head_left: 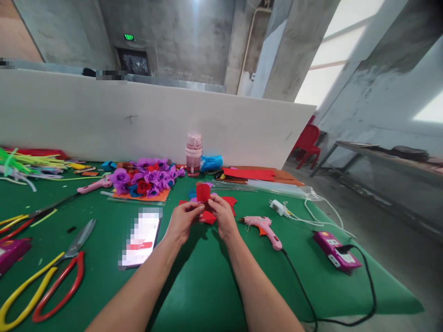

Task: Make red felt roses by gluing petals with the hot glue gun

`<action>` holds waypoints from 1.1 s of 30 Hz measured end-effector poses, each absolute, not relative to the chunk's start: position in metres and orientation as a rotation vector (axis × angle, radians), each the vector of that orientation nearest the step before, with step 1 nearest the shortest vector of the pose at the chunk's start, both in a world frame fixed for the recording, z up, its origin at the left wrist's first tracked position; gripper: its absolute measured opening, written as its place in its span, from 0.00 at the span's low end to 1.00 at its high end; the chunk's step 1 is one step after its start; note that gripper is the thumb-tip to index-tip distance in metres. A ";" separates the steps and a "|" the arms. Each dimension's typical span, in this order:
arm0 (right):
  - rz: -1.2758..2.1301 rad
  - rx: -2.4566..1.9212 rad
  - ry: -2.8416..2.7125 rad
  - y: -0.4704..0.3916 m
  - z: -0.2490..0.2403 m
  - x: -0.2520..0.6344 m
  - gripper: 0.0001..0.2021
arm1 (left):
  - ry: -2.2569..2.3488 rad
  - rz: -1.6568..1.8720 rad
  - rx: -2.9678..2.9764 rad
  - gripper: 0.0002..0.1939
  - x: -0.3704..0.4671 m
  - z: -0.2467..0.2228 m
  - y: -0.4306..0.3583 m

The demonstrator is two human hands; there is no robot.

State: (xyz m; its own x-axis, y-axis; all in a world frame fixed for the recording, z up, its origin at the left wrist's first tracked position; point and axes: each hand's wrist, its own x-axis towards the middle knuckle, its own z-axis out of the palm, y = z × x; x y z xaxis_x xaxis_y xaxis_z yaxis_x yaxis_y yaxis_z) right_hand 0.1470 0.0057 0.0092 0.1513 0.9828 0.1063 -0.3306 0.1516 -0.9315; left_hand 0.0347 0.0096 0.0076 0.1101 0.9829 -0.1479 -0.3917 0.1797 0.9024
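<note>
With clock directions taken from the hands, the person holds a small red petal-like piece upright in front of them, above the green tabletop. The left hand has thumb and fingers drawn narrow, pinching the piece's lower edge; the right hand pinches it low on the three o'clock side. More red cut pieces lie on the table beneath and around the fingertips.

The step in hand looks like bending or shaping this single piece. The next move seems to call for keeping both pinches light and steady, so the thin material does not crease or slip.

At ten o'clock lies a heap of purple and red artificial roses. A pink glue gun rests between three and four o'clock, untouched, its nozzle towards the hands. A smartphone lies at eight o'clock.
</note>
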 end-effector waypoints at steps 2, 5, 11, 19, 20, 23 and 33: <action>1.206 -0.892 -0.941 0.005 0.008 0.145 0.08 | 0.916 1.191 0.800 0.16 0.034 0.008 0.010; 1.190 -0.883 -0.944 0.005 0.006 0.142 0.07 | 0.905 1.190 0.778 0.16 0.034 0.010 0.009; 1.187 -0.901 -0.911 0.007 0.000 0.141 0.07 | 0.919 1.169 0.768 0.17 0.036 0.011 0.008; 1.239 -0.876 -0.796 0.008 0.000 0.144 0.08 | 0.894 1.068 0.839 0.19 0.034 0.012 0.008; 1.222 -0.876 -0.792 0.009 0.000 0.144 0.08 | 0.908 1.050 0.871 0.20 0.032 0.013 0.008; 1.222 -0.873 -0.748 0.009 0.001 0.144 0.09 | 0.983 1.103 0.932 0.20 0.026 0.013 0.012; 1.409 -0.812 -0.686 0.006 0.000 0.135 0.12 | 0.983 1.264 0.934 0.16 0.018 0.005 0.026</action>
State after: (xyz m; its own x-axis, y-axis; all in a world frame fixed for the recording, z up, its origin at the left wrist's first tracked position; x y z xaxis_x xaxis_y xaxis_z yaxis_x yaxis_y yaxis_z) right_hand 0.1347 0.0061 0.0005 0.0593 0.9966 -0.0569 -0.5697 -0.0130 -0.8218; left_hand 0.0176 0.0256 0.0053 0.0461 0.9965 -0.0700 -0.3132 0.0809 0.9462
